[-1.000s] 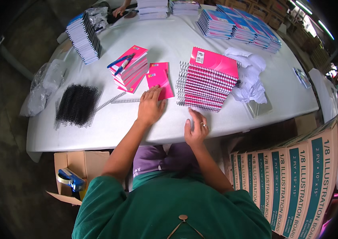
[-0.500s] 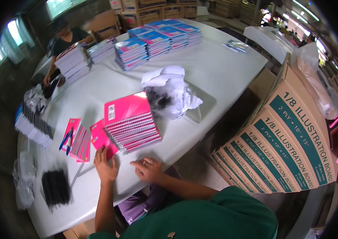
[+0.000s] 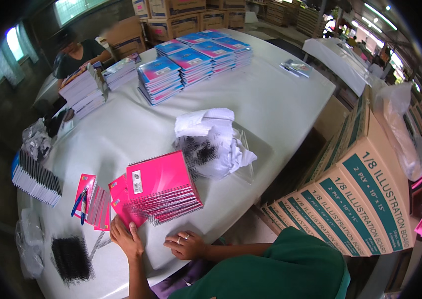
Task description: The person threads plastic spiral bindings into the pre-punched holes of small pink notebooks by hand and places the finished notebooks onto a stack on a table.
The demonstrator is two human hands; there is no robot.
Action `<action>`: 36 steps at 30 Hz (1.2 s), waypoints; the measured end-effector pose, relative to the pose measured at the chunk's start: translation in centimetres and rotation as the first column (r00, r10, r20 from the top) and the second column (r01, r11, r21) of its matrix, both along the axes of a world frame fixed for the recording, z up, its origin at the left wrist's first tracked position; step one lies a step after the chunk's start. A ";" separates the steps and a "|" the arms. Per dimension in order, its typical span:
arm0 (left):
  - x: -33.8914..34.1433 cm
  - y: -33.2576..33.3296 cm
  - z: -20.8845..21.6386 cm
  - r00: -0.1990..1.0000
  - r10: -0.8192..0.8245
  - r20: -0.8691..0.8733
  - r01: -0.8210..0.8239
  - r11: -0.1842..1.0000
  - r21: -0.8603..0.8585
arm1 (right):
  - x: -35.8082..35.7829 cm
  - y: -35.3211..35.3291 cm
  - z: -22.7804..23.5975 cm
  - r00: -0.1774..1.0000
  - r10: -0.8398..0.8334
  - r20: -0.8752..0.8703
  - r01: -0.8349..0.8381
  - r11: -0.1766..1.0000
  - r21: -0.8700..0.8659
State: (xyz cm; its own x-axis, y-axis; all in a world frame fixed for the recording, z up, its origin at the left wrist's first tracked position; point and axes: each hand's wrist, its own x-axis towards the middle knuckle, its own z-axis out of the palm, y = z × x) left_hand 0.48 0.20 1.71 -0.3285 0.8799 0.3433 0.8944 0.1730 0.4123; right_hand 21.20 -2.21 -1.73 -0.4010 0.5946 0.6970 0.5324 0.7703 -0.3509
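And here's the left hand (image 3: 128, 241), thumb spread from its fingers, fingertips on the near edge of a flat pink rectangular paper booklet (image 3: 129, 213) just left of a pile of pink wire-bound notebooks (image 3: 163, 175) on the smooth white surface (image 3: 283, 112)! The right hand (image 3: 187, 245) rests apart, loosely curled; whether it holds anything, I cannot tell! Black spiral coils (image 3: 71, 259) lie farther left
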 end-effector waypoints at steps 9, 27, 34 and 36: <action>-0.2 0.1 -0.2 0.995 0.071 0.066 -0.071 0.997 -0.008 | -0.1 -0.2 0.7 0.995 -0.006 0.095 0.007 1.000 -0.005; -0.6 3.6 1.5 0.947 0.295 0.130 -0.244 0.920 -0.307 | -1.7 -0.8 0.7 0.982 -0.187 0.038 0.178 0.970 0.167; 0.3 4.0 1.5 0.951 0.307 0.044 -0.282 0.914 -0.291 | -1.8 -1.3 0.3 0.975 -0.221 -0.003 0.218 0.962 0.165; 0.0 5.0 2.1 0.925 0.361 0.121 -0.293 0.878 -0.379 | -1.8 -1.3 0.1 0.977 -0.211 -0.006 0.210 0.967 0.144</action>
